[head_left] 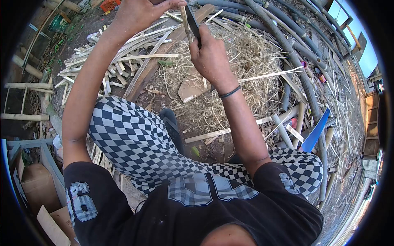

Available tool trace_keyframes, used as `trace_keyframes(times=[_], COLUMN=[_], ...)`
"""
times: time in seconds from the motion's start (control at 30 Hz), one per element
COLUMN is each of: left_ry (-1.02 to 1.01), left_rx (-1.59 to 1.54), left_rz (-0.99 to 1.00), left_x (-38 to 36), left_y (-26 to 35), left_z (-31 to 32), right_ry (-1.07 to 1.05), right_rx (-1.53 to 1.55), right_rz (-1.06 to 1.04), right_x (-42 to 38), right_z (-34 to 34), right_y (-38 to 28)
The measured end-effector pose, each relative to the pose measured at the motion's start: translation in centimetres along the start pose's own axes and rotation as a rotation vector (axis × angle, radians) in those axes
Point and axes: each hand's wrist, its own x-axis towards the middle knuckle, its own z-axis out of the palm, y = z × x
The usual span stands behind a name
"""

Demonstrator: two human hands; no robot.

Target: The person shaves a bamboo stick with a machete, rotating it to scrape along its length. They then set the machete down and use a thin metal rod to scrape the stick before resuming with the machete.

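At the top of the head view my right hand is closed round the handle end of a dark blade, which points up and away from me. A pale bamboo strip lies against the blade's left side. Higher up and to the left, my left hand has its thumb stretched toward the top of the strip. Its other fingers are partly cut off by the frame's top edge, so its hold is hard to make out. Thin curled shavings cover the ground below the hands.
Split bamboo strips are piled at the left beside a wooden plank. Long dark poles cross the right side. A blue saw blade stands near my right knee. Cardboard boxes sit at lower left.
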Motion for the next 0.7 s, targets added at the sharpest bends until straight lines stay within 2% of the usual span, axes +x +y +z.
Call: trace_keyframes(times=[0.03, 0.1, 0.17, 0.2, 0.27, 0.3, 0.33, 0.43, 0.53, 0.6, 0.63, 0.7], left_ry=[0.0, 0.008, 0.021, 0.025, -0.01, 0.015, 0.036, 0.027, 0.037, 0.019, 0.02, 0.057], left_rx=[-0.001, -0.017, 0.07, 0.148, 0.196, 0.095, -0.012, 0.01, -0.006, 0.209, 0.214, -0.042], left_rz=[-0.004, -0.05, 0.026, 0.076, 0.011, -0.055, -0.133, -0.089, -0.078, 0.046, 0.057, -0.112], left_x=[0.0, 0.1, -0.2, -0.2, 0.1, 0.1, -0.2, -0.3, -0.3, -0.3, -0.4, -0.3], left_y=[-0.4, -0.9, -1.7, -1.9, -1.2, -1.2, -1.2, -1.4, -1.7, -2.2, -2.7, -3.7], left_z=[0.0, -0.4, -1.0, -1.2, -1.2, -1.1, -0.8, -0.8, -0.8, -1.5, -1.5, -1.0], right_ry=[-0.073, -0.197, -0.259, -0.25, -0.335, -0.23, -0.25, -0.093, -0.14, -0.372, -0.412, -0.438], right_rx=[-0.117, -0.233, -0.243, -0.242, -0.219, -0.187, -0.19, -0.035, -0.115, -0.323, -0.316, -0.313], right_rz=[0.105, 0.199, 0.266, 0.255, 0.263, 0.16, 0.172, 0.074, 0.203, 0.435, 0.414, 0.39], right_x=[-0.4, -3.0, -4.4, -3.5, -2.6, -2.4, -2.1, -0.8, -4.2, -8.3, -9.8, -9.5], right_z=[1.4, 6.2, 6.9, 6.3, 5.0, 4.7, 4.0, 3.5, 8.3, 10.1, 10.6, 10.4], right_y=[1.4, 8.8, 11.3, 11.1, 10.0, 9.8, 8.5, 5.2, 11.8, 17.7, 20.6, 22.0])
